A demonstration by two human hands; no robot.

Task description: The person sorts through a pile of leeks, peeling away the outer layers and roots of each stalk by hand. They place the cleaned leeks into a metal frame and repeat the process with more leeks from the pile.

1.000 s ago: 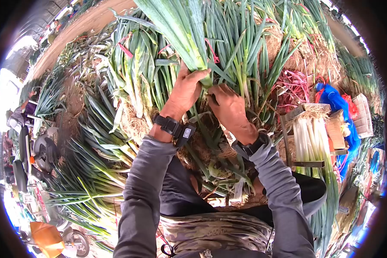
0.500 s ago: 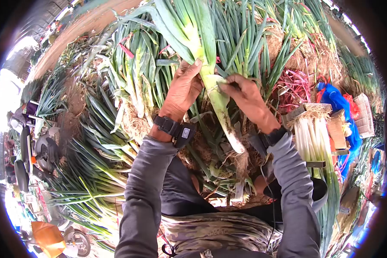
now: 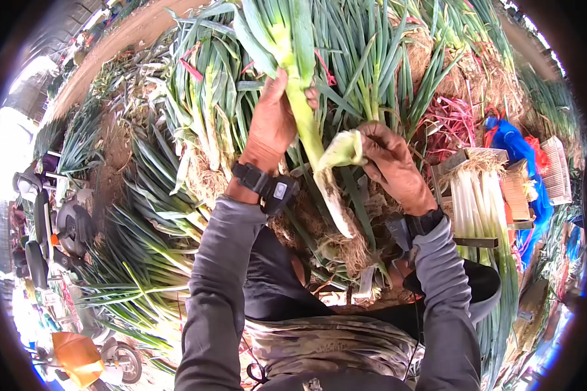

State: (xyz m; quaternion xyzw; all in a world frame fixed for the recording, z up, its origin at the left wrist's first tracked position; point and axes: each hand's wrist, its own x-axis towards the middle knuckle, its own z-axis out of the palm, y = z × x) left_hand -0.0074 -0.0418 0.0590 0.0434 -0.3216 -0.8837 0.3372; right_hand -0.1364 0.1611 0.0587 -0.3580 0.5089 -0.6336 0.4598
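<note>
My left hand is wrapped round the stalk of a large leek, just below where its green leaves fan out. The leek hangs tilted, its roots low and slightly to the right. My right hand pinches a pale outer leaf layer, which is peeled away from the stalk and curls out to the right. The lower end of that layer still touches the leek near its dirty white base. Both wrists wear dark straps.
Bunches of leeks lie ahead and to the left. Trimmed white leeks rest in a wooden holder at right, near red ties and a blue plastic sheet. A motorbike stands far left.
My right hand has pulled the outer layer down and to the right, away from the stalk. The leek has shifted slightly left and stands a little more upright.
</note>
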